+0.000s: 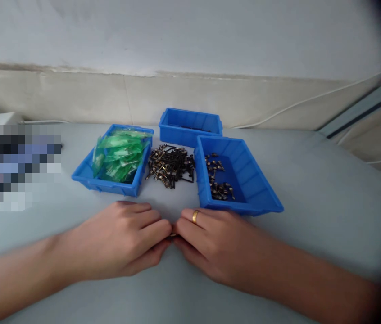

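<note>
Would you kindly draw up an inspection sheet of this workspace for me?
Surface: grey tabletop.
Job's things: left blue bin holds green packets; pile of small metal parts lies between it and the right blue bin, which holds loose pieces; rear blue bin, contents barely visible.
Clutter: pixelated patch at left, unreadable.
Hands: left hand and right hand meet, fingers pinched around a small item, mostly hidden; gold ring on the right.
Cables: white cable against the wall, right.
Surroundings: wall behind, metal bar at right.
</note>
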{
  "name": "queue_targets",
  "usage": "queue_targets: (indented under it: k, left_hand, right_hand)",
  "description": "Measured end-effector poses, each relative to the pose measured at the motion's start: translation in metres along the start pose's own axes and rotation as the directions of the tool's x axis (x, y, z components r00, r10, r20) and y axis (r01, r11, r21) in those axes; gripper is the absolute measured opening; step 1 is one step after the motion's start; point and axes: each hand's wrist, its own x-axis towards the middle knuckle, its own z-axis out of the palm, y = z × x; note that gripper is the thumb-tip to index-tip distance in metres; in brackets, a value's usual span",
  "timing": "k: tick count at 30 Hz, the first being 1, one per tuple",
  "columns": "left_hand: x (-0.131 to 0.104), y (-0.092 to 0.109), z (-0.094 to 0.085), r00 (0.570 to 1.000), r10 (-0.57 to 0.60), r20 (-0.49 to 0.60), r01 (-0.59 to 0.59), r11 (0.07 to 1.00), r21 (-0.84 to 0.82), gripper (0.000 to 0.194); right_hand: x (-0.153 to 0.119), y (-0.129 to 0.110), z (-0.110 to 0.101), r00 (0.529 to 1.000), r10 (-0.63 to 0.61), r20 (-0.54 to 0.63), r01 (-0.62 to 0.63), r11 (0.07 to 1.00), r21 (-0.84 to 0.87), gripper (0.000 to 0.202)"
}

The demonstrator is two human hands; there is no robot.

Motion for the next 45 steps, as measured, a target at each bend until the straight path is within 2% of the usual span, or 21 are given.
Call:
queue_targets:
  k: [6, 14, 45]
  left_hand:
    - [0.0015, 0.0005, 0.0009, 1.000, 0.003, -0.003, -0.003, 1.000, 0.000, 0.029]
    - [0.0006, 0.0011, -0.0003, 1.000, -0.005, 0.003, 0.005, 1.000, -0.010, 0.030]
    - [0.0017, 0.0013, -0.0015, 1.000, -0.004, 0.011, 0.004, 1.000, 0.012, 0.028]
  right_hand:
    - [-0.0009, 0.0010, 0.0009, 1.000, 0.008, -0.029, -0.008, 1.000, -0.006, 0.007]
    - [0.0013, 0.0000, -0.0028, 1.000, 0.010, 0.016, -0.010, 1.000, -0.006, 0.007]
    - [0.0013, -0.0002, -0.0045, 1.000, -0.007, 0.005, 0.007, 1.000, -0.015, 0.007]
